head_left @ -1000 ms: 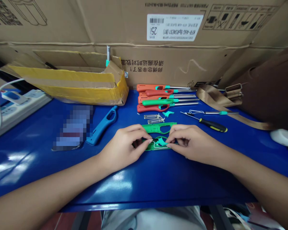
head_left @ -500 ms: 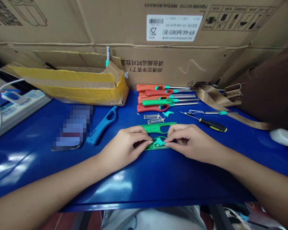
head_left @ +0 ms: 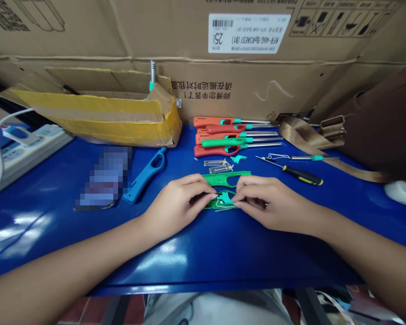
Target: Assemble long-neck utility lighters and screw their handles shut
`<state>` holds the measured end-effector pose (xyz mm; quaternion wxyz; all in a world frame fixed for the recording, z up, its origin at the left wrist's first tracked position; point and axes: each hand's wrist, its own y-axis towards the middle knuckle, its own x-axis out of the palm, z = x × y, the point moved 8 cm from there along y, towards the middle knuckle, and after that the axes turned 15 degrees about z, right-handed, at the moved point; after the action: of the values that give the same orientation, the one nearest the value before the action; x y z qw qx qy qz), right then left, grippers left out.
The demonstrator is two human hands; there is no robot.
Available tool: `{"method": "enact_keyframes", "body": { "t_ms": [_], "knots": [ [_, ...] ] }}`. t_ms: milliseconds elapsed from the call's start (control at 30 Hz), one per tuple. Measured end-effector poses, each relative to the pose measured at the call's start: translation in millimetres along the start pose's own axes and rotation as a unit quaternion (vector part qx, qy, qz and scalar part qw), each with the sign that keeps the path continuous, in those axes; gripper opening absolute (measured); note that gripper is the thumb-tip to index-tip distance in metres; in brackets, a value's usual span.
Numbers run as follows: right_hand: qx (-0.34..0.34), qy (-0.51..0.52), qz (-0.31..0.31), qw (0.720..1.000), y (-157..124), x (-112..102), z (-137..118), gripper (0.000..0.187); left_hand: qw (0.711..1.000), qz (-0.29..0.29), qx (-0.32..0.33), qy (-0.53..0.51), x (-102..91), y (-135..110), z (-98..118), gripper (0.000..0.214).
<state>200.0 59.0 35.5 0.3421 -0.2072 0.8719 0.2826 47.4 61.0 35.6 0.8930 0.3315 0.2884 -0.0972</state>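
Both my hands work over a green lighter half-shell lying on the blue table. A teal trigger sits over it, with a thin white wire below. My right hand pinches the trigger's right end between thumb and forefinger. At its left end, my left hand is closed in a pinch; what lies between those fingertips is too small to make out. Just behind is the other green half-shell. Farther back lie two clear fuel tanks and a loose teal trigger.
Several assembled lighters lie at the back. On the right are a screwdriver, a metal lighter tube and a brown strap. To the left are a blue lighter casing, a blurred phone, a carton and a power strip.
The teal trigger has tilted slightly between my fingertips. Both hands stay over the lower half-shell, and the whole view has shifted a little.
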Motion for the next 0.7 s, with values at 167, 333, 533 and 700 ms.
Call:
{"method": "enact_keyframes", "body": {
  "t_ms": [167,333,533,700],
  "knots": [
    [-0.025,-0.021,-0.021,0.999,-2.1,3.3,-2.6,0.018,0.999,-0.010,0.034,0.011,1.5,-1.8,2.0,0.013],
    [-0.022,-0.040,-0.037,0.998,-4.5,5.4,-1.8,0.021,0.994,-0.031,0.081,0.060,4.4,-4.6,5.4,0.017],
    [-0.010,-0.046,-0.053,0.997,-5.2,7.5,-1.5,0.023,0.963,-0.064,0.165,0.203,4.0,-8.8,17.5,0.031],
    [-0.013,-0.047,-0.051,0.997,-5.4,7.5,-1.6,0.023,0.954,-0.105,0.164,0.229,5.5,-7.8,20.4,0.030]
  ]
}}
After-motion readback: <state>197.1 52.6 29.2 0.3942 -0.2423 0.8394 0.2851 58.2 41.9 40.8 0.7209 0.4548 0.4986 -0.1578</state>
